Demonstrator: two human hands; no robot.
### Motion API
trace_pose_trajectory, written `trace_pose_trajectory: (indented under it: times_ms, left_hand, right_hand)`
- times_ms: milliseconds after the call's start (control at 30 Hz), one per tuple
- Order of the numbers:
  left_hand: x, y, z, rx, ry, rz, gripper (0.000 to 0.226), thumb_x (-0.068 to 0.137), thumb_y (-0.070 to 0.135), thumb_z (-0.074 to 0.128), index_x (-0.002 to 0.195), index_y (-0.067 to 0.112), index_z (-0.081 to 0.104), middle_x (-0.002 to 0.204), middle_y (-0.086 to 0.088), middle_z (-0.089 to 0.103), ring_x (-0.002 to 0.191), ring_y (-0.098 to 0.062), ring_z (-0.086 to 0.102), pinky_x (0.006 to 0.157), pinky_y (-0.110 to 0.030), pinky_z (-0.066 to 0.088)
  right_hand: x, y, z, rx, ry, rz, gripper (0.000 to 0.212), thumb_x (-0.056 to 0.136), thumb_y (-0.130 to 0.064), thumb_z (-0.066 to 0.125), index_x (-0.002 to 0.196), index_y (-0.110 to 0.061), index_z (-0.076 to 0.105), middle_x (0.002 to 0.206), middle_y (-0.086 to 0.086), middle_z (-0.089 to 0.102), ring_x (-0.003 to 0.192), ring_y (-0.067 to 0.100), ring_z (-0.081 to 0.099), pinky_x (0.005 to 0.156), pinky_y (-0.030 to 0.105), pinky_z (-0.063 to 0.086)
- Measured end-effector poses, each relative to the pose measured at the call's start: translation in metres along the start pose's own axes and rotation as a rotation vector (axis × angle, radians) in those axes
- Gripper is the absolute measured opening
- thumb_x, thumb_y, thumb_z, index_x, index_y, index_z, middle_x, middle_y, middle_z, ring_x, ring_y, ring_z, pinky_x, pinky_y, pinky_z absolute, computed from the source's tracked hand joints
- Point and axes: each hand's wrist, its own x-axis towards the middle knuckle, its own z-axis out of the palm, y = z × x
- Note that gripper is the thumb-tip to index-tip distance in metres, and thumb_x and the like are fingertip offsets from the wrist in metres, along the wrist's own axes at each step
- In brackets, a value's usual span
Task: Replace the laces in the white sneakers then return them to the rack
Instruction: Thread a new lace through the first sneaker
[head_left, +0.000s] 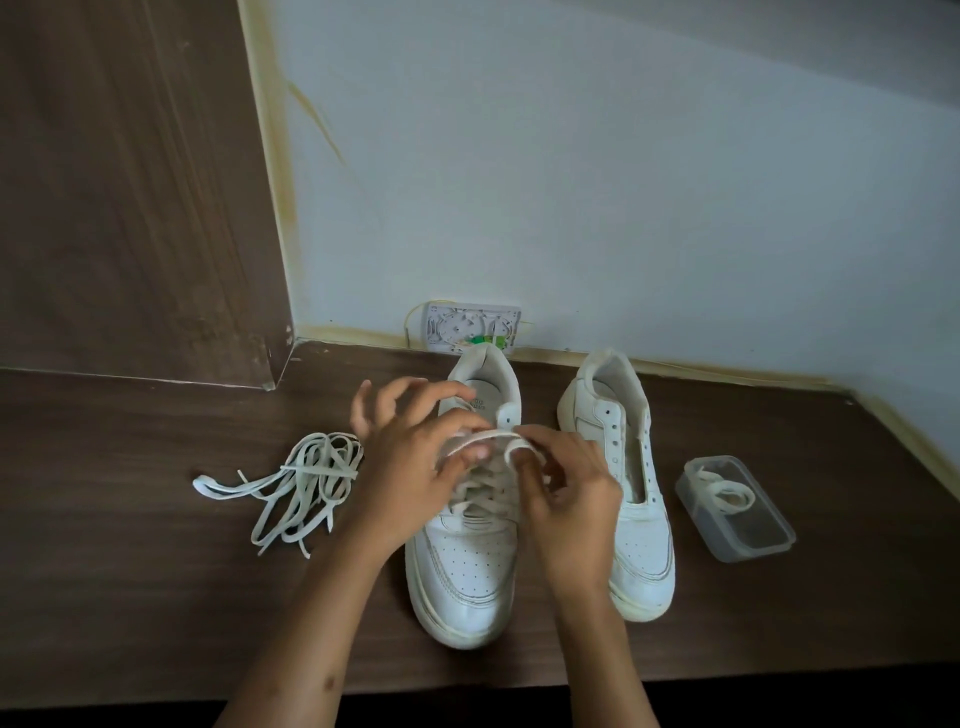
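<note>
Your 2 white leather sneakers stand side by side on the dark brown wood-grain surface (156, 597), toes toward you and heels toward the pale blue wall (623, 182). The left-hand white sneaker (470, 566) carries flat cream lacing across its lower eyelets, and both of your hands work over its tongue. Your left hand (410, 467) pinches a flat cream lace (475, 441) between thumb and forefinger, the other fingers spread and lifted. Your right hand (566, 488) is closed on the same lace, which curls into a loop at your fingertips. The right-hand white sneaker (631, 499) sits just beside it with its eyelets bare and its tongue exposed. A loose tangle of flat white laces (296, 488) lies on the surface to the left, near your left wrist. To the right of the sneakers, a small clear plastic rectangular container (753, 540) holds a coiled cream lace (724, 493). Behind the left-hand sneaker, a white wall plate (470, 327) is set low on the wall.
</note>
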Motion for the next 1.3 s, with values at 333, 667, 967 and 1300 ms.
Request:
trace_pose_trajectory:
  times_ms: [333, 667, 967, 1300]
  left_hand:
    - [0.001, -0.017, -0.009, -0.076, 0.066, -0.044, 0.026, 0.081, 0.06, 0.052, 0.084, 0.046, 0.073, 0.115, 0.03, 0.058, 0.119, -0.012, 0.041, 0.108, -0.051, 0.01]
    - [0.001, -0.012, -0.01, -0.007, 0.147, -0.036, 0.041, 0.096, 0.055, 0.036, 0.091, 0.037, 0.073, 0.09, 0.021, 0.062, 0.096, -0.007, 0.05, 0.109, -0.054, 0.015]
    - [0.004, 0.017, -0.002, -0.084, 0.269, 0.046, 0.034, 0.076, 0.036, 0.073, 0.105, 0.036, 0.057, 0.079, 0.024, 0.065, 0.087, -0.001, 0.059, 0.11, -0.052, 0.021]
    - [0.004, 0.016, 0.003, -0.125, 0.223, -0.095, 0.041, 0.085, 0.012, 0.069, 0.114, 0.041, 0.062, 0.087, 0.027, 0.062, 0.095, -0.003, 0.054, 0.109, -0.055, 0.023]
  right_hand:
    - [0.007, 0.013, -0.019, 0.035, 0.043, 0.219, 0.024, 0.085, -0.008, 0.071, 0.095, -0.029, 0.075, 0.081, -0.029, 0.065, 0.08, 0.005, 0.059, 0.069, 0.007, 0.043]
    - [0.017, 0.013, -0.048, 0.117, -0.269, 0.357, 0.04, 0.082, 0.002, 0.065, 0.102, -0.032, 0.071, 0.089, -0.01, 0.068, 0.081, 0.006, 0.063, 0.061, 0.009, 0.045]
    - [0.011, -0.014, -0.019, 0.318, -0.268, 0.199, 0.017, 0.089, -0.012, 0.071, 0.101, -0.022, 0.075, 0.089, -0.006, 0.074, 0.071, 0.009, 0.069, 0.062, 0.02, 0.053]
    - [0.008, -0.01, -0.008, 0.307, -0.226, 0.283, 0.019, 0.085, -0.005, 0.073, 0.094, -0.021, 0.077, 0.087, -0.007, 0.075, 0.081, 0.004, 0.071, 0.073, 0.015, 0.054]
